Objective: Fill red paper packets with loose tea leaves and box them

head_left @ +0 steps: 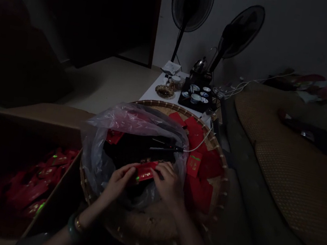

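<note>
box [49, 114] on the left's got red packets [38, 181] piled inside, round tray [159, 228] holds a clear bag [92, 157]; left hand [119, 179] and right hand [170, 185] pinch a red envelope [144, 172] at the bag's mouth, long axis sideways, right end higher

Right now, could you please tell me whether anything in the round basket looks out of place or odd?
A dark tool, perhaps a hair straightener, lies at the mouth of the plastic bag, its white cord trailing right; it looks odd among red packets. I see no damage, though the light is dim.

Red packet [146, 174] with gold markings
</note>
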The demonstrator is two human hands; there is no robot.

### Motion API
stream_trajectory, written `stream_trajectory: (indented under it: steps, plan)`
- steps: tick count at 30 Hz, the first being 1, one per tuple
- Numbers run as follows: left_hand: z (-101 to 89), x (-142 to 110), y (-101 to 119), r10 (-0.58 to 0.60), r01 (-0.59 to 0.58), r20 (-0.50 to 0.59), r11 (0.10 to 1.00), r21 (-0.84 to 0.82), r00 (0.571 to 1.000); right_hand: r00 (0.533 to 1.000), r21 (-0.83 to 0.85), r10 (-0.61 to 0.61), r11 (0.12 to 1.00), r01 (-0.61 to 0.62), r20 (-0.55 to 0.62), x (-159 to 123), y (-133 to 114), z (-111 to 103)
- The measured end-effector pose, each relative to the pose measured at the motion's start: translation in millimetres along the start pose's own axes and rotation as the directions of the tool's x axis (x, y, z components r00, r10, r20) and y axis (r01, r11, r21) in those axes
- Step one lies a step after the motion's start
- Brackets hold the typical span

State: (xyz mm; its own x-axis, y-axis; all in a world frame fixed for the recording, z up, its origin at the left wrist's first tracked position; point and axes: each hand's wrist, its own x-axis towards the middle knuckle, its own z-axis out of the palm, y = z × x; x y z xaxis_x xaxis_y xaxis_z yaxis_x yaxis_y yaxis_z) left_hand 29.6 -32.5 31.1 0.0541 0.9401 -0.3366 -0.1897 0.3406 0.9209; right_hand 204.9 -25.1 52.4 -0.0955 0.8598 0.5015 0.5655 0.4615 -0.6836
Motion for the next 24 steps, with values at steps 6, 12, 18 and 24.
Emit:
stream_trajectory:
  steps: [6,12,18,24]
  plan:
    - [-3.2,-3.1,-1.1,0.075,-0.072,-0.032,0.994,0.080,0.997,0.879,0.303,0.431,0.826,-0.475,0.203,-9.3,-7.2,12.2]
    - [-2.8,-9.4,8.0,-0.010,0.011,-0.012,0.997,0.074,1.000,0.789,0.448,0.477,0.651,-0.613,0.387,-14.5,-5.0,11.3]
    - [-8.2,-7.0,4.3,-0.161,0.158,-0.006,0.973,-0.169,0.987,0.747,0.454,0.378,0.616,-0.644,0.546,-19.3,-3.8,9.7]
    - [-10.1,-9.8,9.7,-0.198,0.203,0.116,0.979,-0.032,0.973,0.609,0.492,0.351,0.371,-0.788,0.711,-26.9,5.4,16.5]
